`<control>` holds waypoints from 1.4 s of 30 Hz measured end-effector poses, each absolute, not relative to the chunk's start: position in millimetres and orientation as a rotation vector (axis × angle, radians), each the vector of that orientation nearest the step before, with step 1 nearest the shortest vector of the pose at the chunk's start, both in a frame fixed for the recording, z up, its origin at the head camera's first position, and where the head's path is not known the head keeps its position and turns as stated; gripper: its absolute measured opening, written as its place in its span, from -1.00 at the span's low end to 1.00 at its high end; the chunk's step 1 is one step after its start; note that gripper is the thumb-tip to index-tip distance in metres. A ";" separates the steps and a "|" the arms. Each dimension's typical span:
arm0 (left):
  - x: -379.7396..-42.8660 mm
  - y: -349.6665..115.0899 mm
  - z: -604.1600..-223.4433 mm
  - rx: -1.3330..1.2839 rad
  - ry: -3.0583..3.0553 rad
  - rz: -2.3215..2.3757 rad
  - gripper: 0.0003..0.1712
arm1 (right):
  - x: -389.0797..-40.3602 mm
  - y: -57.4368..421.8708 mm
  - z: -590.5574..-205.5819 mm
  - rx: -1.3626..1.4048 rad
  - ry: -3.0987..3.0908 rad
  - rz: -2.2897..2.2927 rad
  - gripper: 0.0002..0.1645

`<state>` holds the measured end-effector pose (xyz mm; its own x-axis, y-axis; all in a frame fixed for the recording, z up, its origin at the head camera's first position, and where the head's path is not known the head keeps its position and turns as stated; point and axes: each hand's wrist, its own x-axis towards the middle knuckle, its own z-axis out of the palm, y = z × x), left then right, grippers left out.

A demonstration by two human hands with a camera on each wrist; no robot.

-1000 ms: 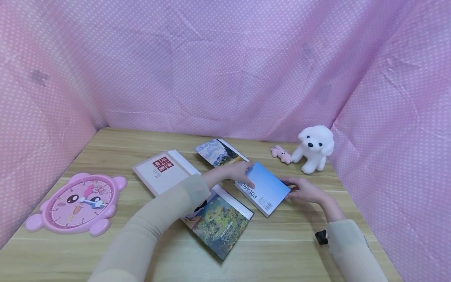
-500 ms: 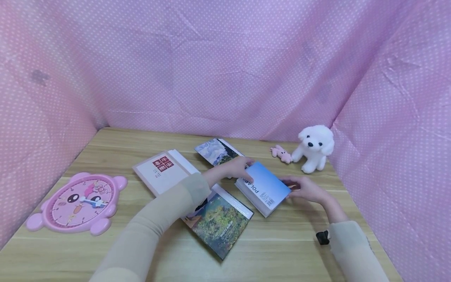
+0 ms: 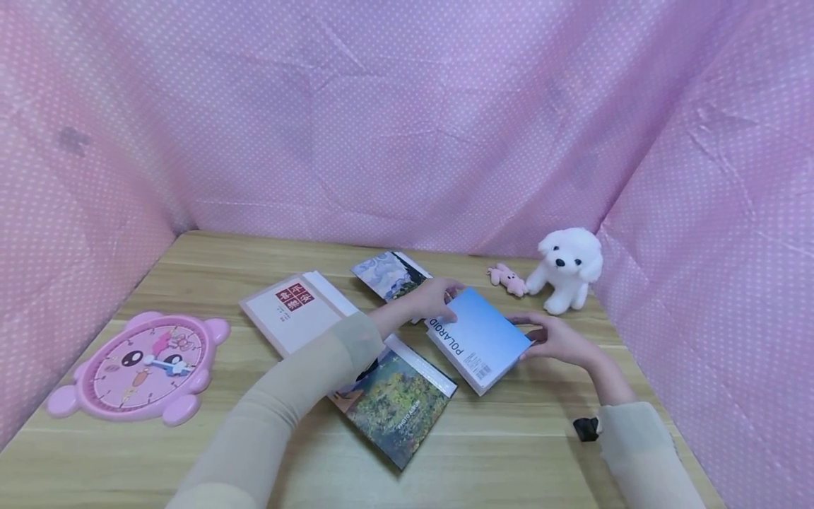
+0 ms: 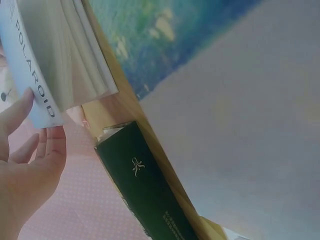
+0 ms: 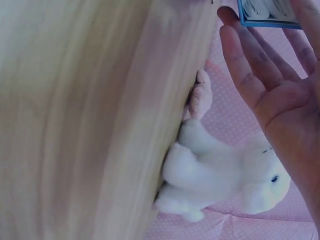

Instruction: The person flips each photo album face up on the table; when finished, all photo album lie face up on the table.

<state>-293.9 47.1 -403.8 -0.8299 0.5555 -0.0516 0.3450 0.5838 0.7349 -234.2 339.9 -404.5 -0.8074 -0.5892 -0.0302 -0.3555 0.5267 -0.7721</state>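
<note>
A blue photo album marked POLAROID (image 3: 486, 332) is held between both hands above the table, cover facing up. My left hand (image 3: 432, 300) pinches its far left corner. In the left wrist view, the thumb of the left hand (image 4: 30, 185) lies on the cover and the fingers are behind it, with the album's white pages (image 4: 75, 55) loosely fanned. My right hand (image 3: 559, 339) holds the opposite edge between thumb and fingers. The right wrist view shows only the album's blue-edged end (image 5: 270, 12) at the right hand's fingertips.
A flowery PHOTO ALBUM (image 3: 407, 403) lies in front, a white album with red characters (image 3: 295, 300) to the left, and a landscape-covered album (image 3: 388, 272) behind. A pink toy clock (image 3: 146, 367) lies far left. A white plush dog (image 3: 569, 268) and small pink plush (image 3: 507, 278) are back right.
The blue album has shifted slightly right, its tilt changing a little on the way. Both hands moved with it, and the left hand crept slightly farther back. The other things stayed put.
</note>
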 end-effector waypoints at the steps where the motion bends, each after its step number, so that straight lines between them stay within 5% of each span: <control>1: -293.5 47.5 -402.9 0.746 2.543 1.092 -0.21 | -234.0 339.4 -402.9 -0.801 2.484 -1.155 -0.11; 28: -291.5 50.2 -392.3 0.877 2.787 1.210 -0.44 | -228.2 336.9 -362.2 -1.028 2.609 -1.129 -0.31; 42: -290.3 44.5 -388.5 0.876 2.510 1.468 -0.38 | -228.0 335.4 -353.2 -1.016 2.656 -1.147 -0.28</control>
